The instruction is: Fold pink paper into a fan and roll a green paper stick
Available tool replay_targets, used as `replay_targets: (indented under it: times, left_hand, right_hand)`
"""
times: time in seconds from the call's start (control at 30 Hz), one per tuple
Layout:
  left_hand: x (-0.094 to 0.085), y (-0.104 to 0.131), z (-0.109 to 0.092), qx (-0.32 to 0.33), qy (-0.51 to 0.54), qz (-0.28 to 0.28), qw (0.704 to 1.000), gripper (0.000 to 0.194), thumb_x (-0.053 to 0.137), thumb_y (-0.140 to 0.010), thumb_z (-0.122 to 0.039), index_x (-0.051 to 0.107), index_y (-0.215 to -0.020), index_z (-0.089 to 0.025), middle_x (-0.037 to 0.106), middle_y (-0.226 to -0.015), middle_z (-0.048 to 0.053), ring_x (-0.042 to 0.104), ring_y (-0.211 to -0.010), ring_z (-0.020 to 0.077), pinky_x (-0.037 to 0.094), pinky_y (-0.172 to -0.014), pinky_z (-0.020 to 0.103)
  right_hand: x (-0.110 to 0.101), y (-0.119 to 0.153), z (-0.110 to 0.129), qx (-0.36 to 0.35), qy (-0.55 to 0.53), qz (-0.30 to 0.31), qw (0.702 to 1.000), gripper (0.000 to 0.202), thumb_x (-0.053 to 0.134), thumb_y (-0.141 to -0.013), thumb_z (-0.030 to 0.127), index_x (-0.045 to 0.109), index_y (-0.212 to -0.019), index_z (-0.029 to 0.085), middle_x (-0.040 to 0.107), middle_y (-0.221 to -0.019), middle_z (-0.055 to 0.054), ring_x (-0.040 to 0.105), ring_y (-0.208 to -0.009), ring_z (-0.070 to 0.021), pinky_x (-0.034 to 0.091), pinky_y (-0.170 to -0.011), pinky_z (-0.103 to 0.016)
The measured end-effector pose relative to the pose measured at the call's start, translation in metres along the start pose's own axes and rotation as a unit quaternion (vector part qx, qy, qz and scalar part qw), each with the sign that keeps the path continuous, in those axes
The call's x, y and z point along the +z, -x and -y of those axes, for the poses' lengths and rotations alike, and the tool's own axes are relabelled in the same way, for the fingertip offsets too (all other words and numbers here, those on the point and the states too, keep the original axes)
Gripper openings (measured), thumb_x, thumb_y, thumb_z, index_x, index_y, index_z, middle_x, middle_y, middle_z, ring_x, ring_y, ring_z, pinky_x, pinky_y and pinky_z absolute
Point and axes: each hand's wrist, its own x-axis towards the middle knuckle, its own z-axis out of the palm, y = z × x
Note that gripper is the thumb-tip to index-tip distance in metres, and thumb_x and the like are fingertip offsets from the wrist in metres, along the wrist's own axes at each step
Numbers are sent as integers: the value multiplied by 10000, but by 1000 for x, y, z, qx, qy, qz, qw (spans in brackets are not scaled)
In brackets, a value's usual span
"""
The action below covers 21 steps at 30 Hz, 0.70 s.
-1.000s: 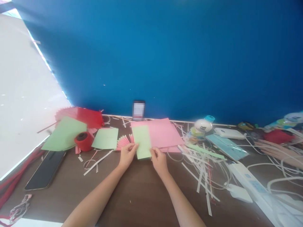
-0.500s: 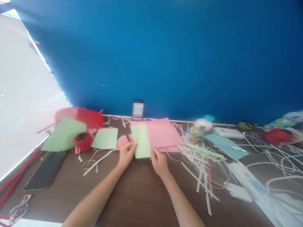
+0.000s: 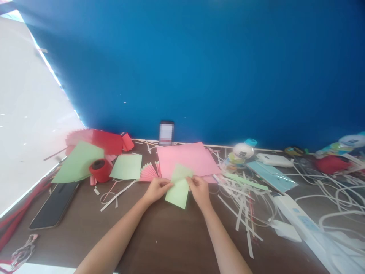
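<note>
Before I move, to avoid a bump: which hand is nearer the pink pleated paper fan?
Left: the left hand is close in front of the fan; the right hand is farther rightward.

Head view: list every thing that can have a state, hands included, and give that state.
Left hand: pinching the green sheet's left edge
Right hand: pinching its right edge
Green sheet: held, angled; creases unclear
Pink sheet: flat
Pink fan: pleated, spread
Black phone: face up, screen dark
Nearer bottle: capped
Strips: loose, heaped
Cables: tangled
</note>
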Motion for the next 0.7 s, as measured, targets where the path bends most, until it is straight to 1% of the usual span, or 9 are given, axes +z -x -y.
replay_targets:
  times: [0.13,0.27,0.33,0.43,0.5,0.53,0.6,0.67,0.7]
  left_hand:
    - [0,1,1,32,-40,14,999,317,511,-735,-399,661,-629,-140,619,-601,18,517,-531,126,372,-475,211]
    - [0,1,3,13,-37,42,998,290,531,-727,-390,679,-708,-142,652,-668,35,549,-576,146,394,-511,219]
    - [0,1,3,10,-33,47,998,292,528,-732,-389,675,-705,-138,653,-680,41,554,-590,150,395,-516,221]
    - [-2,2,3,7,-27,51,998,298,523,-734,-395,666,-698,-136,646,-682,46,557,-602,154,402,-522,228]
    - [-3,2,3,8,-25,67,997,291,524,-735,-392,661,-706,-138,641,-686,47,561,-619,156,414,-545,235]
    - [-3,2,4,8,-19,71,997,280,522,-739,-385,659,-751,-141,640,-703,48,566,-639,156,422,-565,238]
    - [-2,2,4,8,11,59,998,303,521,-748,-358,610,-955,-155,638,-767,51,576,-705,158,436,-617,243]
    - [0,1,5,14,55,19,998,432,534,-746,-325,471,-1148,-180,627,-888,66,576,-795,158,443,-664,246]
    - [0,0,6,21,72,-8,997,463,544,-739,-310,431,-1172,-191,612,-955,77,570,-830,158,444,-678,247]
  right_hand:
    - [-5,-1,1,-10,8,-19,1000,319,562,-688,448,476,-538,179,454,-461,38,433,-445,-110,341,-433,-220]
    - [-12,-5,-2,-10,29,-53,998,367,554,-698,442,443,-469,177,404,-407,50,403,-428,-99,341,-462,-223]
    - [-14,-7,-5,0,9,-51,999,359,556,-694,449,477,-485,168,405,-411,50,400,-429,-96,337,-459,-224]
    - [-15,-9,-6,21,-72,-30,997,343,513,-715,478,593,-779,152,486,-513,34,418,-449,-99,331,-432,-221]
    - [-15,-10,-5,29,-93,0,995,408,534,-704,464,560,-971,156,541,-602,16,436,-466,-97,336,-420,-213]
    - [-15,-10,-5,30,-89,10,995,433,563,-689,443,536,-1019,163,555,-632,12,437,-465,-92,336,-413,-207]
    - [-16,-11,-7,29,-77,1,997,453,614,-660,394,504,-1044,181,566,-658,15,419,-442,-75,331,-391,-193]
    - [-17,-13,-12,23,-87,-47,995,427,618,-660,377,490,-1024,194,567,-665,20,408,-421,-66,340,-374,-189]
    - [-17,-14,-15,21,-101,-74,992,397,611,-664,379,495,-996,194,567,-671,17,424,-428,-70,356,-374,-191]
